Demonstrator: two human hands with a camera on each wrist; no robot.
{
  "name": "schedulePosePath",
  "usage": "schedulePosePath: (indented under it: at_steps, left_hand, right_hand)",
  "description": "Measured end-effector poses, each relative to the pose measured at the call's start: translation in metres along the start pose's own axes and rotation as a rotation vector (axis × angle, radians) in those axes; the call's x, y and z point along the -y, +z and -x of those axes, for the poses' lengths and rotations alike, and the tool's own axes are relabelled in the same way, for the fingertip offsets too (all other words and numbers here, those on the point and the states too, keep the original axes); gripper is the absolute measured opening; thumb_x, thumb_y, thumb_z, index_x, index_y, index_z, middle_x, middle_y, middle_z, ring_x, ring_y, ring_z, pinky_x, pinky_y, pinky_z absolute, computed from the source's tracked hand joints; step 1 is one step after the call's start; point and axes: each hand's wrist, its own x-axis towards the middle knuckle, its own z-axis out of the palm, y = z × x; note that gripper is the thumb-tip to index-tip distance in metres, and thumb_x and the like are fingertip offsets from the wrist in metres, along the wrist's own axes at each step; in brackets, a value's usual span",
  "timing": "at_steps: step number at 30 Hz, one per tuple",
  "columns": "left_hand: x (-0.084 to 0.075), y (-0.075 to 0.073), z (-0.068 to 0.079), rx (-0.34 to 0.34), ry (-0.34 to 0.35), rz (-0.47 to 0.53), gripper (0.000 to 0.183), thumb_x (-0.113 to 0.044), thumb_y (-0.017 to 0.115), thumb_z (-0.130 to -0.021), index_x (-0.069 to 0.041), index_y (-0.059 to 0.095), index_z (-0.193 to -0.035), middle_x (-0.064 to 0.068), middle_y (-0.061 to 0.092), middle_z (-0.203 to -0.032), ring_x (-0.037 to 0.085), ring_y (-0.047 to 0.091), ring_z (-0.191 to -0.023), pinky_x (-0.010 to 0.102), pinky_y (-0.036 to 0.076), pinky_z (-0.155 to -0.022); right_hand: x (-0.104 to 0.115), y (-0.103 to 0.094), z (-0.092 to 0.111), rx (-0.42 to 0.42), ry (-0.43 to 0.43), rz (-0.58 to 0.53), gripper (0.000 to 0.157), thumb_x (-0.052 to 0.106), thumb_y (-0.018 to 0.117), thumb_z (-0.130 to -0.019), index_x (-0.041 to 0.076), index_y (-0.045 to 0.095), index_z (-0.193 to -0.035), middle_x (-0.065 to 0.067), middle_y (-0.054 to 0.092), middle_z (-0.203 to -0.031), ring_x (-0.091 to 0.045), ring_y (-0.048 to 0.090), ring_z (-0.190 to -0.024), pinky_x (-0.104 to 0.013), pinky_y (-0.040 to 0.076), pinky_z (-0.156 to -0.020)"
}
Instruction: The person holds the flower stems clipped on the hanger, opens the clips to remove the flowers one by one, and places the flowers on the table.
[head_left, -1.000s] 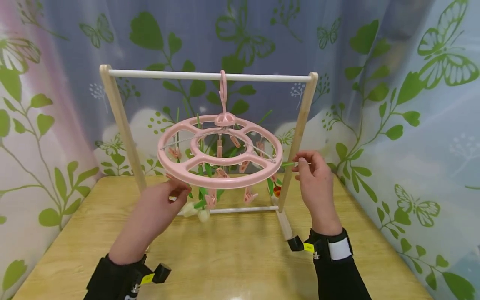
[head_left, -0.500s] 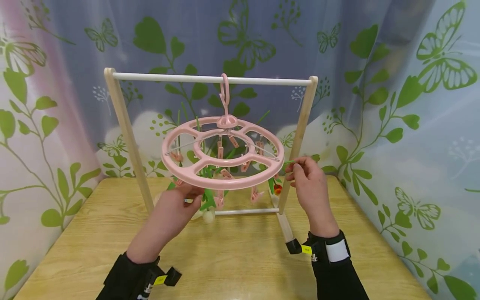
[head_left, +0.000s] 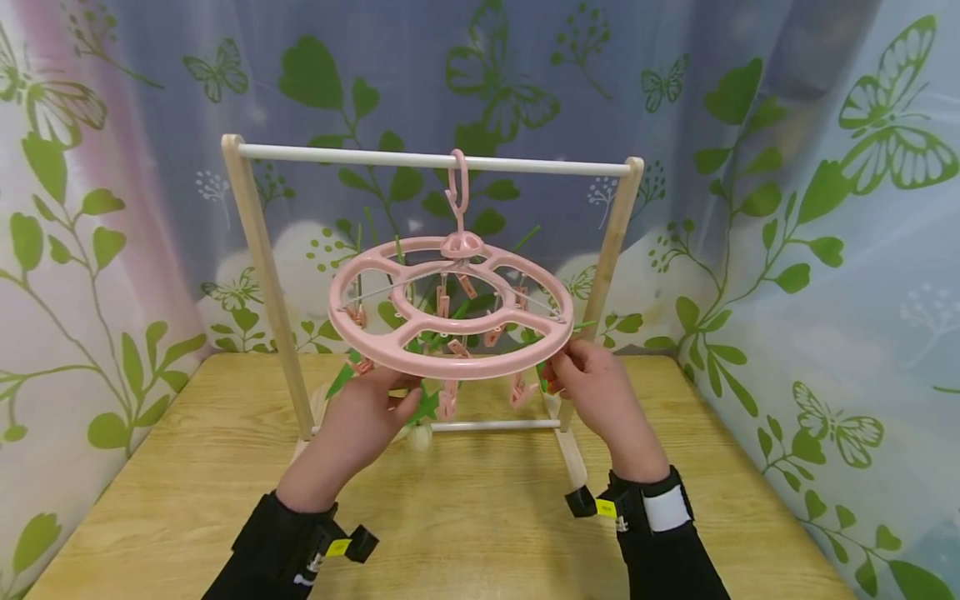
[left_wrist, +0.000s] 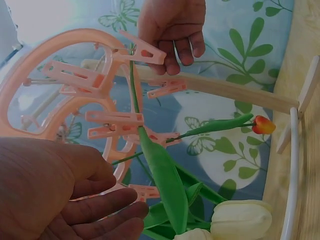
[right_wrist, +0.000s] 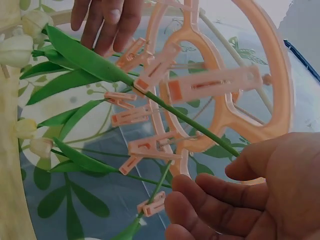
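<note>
1. Seen beneath the front left of the pink hanger (head_left: pixel 450 365): left hand (head_left: pixel 366 418), with fingers loosely bent, gripping nothing.
2. Seen at the right edge of the hanger: right hand (head_left: pixel 602 390), with fingers relaxed, apparently holding nothing.
3. Visible beneath the hanger: white tulip (left_wrist: pixel 165 185), in a pink clip (left_wrist: pixel 114 118).
4. Probably light, soft-leaved, bendy; best taken by the stem, sparing the bloom.

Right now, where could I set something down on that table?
The bare tabletop shows between the left sleeve and right sleeve, in front of the wooden rack. Another free strip runs between the right sleeve and the right-hand curtain. It's crowded beneath the pink hanger, where clips, tulips, the left hand and the right hand sit close together.
</note>
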Motion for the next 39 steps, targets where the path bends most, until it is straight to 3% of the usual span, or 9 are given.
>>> schedulePosePath:
  at_steps: [8,14,18,25,28,32,35,37,39]
  left_hand:
    - [0.005,0.005,-0.003,-0.008,0.05,0.053,0.035,-0.011,0.069,-0.102,-0.013,0.066,-0.137,0.009,0.072,-0.129,0.027,0.072,-0.115,0.042,0.061,-0.088]
    - [0.003,0.014,-0.013,0.02,0.014,0.088,0.046,-0.019,0.07,-0.103,-0.021,0.057,-0.147,0.004,0.068,-0.132,0.026,0.07,-0.116,0.04,0.059,-0.091]
    - [-0.002,0.021,-0.022,0.047,-0.058,0.175,0.041,-0.022,0.068,-0.105,-0.024,0.058,-0.145,-0.001,0.065,-0.129,0.021,0.066,-0.106,0.04,0.054,-0.086]
    - [-0.008,0.027,-0.032,0.092,-0.135,0.438,0.036,-0.006,0.064,-0.105,-0.017,0.065,-0.139,0.005,0.059,-0.144,0.027,0.056,-0.136,0.047,0.05,-0.107]
    - [-0.008,0.028,-0.034,0.09,-0.11,0.441,0.035,-0.002,0.064,-0.104,-0.016,0.067,-0.136,0.004,0.061,-0.142,0.026,0.057,-0.133,0.049,0.05,-0.108]
    - [-0.008,0.029,-0.037,0.067,-0.056,0.436,0.028,-0.003,0.065,-0.103,-0.018,0.07,-0.127,0.002,0.065,-0.129,0.024,0.061,-0.114,0.046,0.053,-0.094]
    - [-0.008,0.031,-0.038,0.064,-0.045,0.469,0.017,-0.009,0.065,-0.105,-0.018,0.069,-0.119,0.006,0.064,-0.114,0.027,0.058,-0.099,0.045,0.048,-0.082]
    - [-0.007,0.032,-0.037,0.074,-0.059,0.512,0.013,-0.012,0.062,-0.107,-0.016,0.066,-0.119,0.009,0.06,-0.113,0.029,0.055,-0.098,0.046,0.045,-0.082]
    - [-0.006,0.034,-0.037,0.085,-0.086,0.572,0.016,-0.017,0.057,-0.11,-0.016,0.063,-0.125,0.01,0.056,-0.126,0.028,0.054,-0.109,0.046,0.042,-0.09]
  right_hand:
    - [0.0,0.015,-0.001,0.042,-0.033,0.016,0.031,0.036,0.056,-0.11,0.013,0.07,-0.126,-0.007,0.073,-0.099,-0.024,0.071,-0.085,-0.039,0.059,-0.076]
    - [-0.002,0.02,-0.002,0.048,-0.043,-0.013,0.023,0.024,0.056,-0.11,0.011,0.069,-0.124,-0.009,0.072,-0.099,-0.028,0.069,-0.087,-0.042,0.059,-0.078]
    - [-0.003,0.023,-0.003,0.059,-0.047,-0.044,0.019,0.017,0.055,-0.109,0.009,0.068,-0.12,-0.01,0.07,-0.097,-0.032,0.069,-0.088,-0.042,0.06,-0.078]
    - [-0.001,0.027,-0.004,0.075,-0.071,-0.038,0.018,0.015,0.055,-0.108,0.009,0.072,-0.11,-0.011,0.068,-0.092,-0.031,0.06,-0.074,-0.04,0.054,-0.072]
    - [0.0,0.028,-0.005,0.078,-0.101,-0.028,0.016,0.013,0.056,-0.106,0.011,0.072,-0.106,-0.009,0.067,-0.089,-0.028,0.059,-0.073,-0.039,0.051,-0.069]
    - [0.0,0.03,-0.007,0.11,-0.133,-0.054,0.011,0.014,0.059,-0.106,0.012,0.07,-0.104,-0.009,0.066,-0.09,-0.03,0.06,-0.077,-0.039,0.052,-0.071]
    - [0.0,0.031,-0.007,0.116,-0.125,-0.04,0.01,0.014,0.062,-0.105,0.013,0.071,-0.11,-0.009,0.067,-0.091,-0.029,0.061,-0.08,-0.039,0.054,-0.072]
    - [0.0,0.032,-0.005,0.11,-0.101,-0.02,0.014,0.008,0.06,-0.102,0.013,0.071,-0.11,-0.009,0.068,-0.092,-0.027,0.06,-0.078,-0.038,0.053,-0.071]
    - [-0.001,0.033,-0.004,0.114,-0.078,-0.02,0.018,0.005,0.059,-0.102,0.012,0.071,-0.112,-0.01,0.068,-0.095,-0.027,0.059,-0.078,-0.038,0.05,-0.07]
